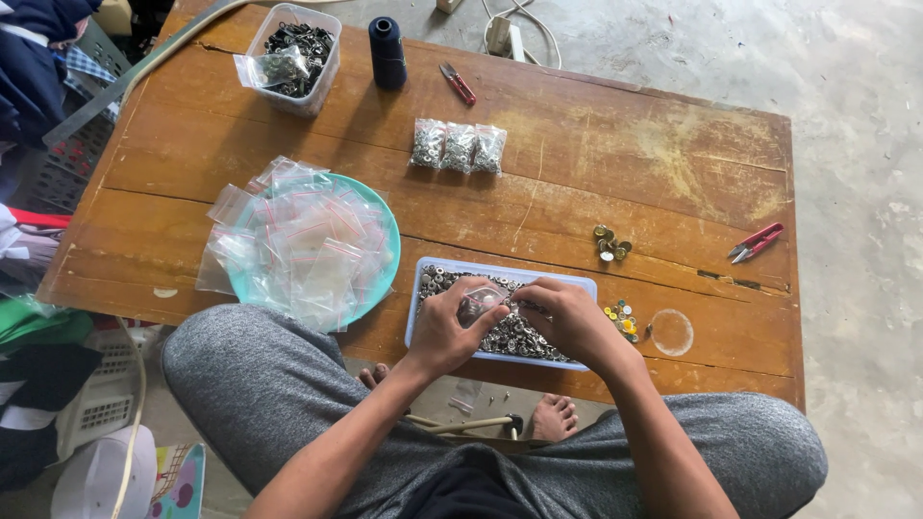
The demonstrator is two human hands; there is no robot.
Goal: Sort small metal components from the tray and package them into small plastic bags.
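now the left hand (pixel 444 332) is grasping a small clear bag (pixel 478 304) over the tray of metal snaps (pixel 430 280). the right hand (pixel 567 319) is pinching the bag's rim.

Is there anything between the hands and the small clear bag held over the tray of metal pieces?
Nothing visible. The left hand holds the small clear bag directly, and the right hand touches it from the other side, above the tray of metal pieces.
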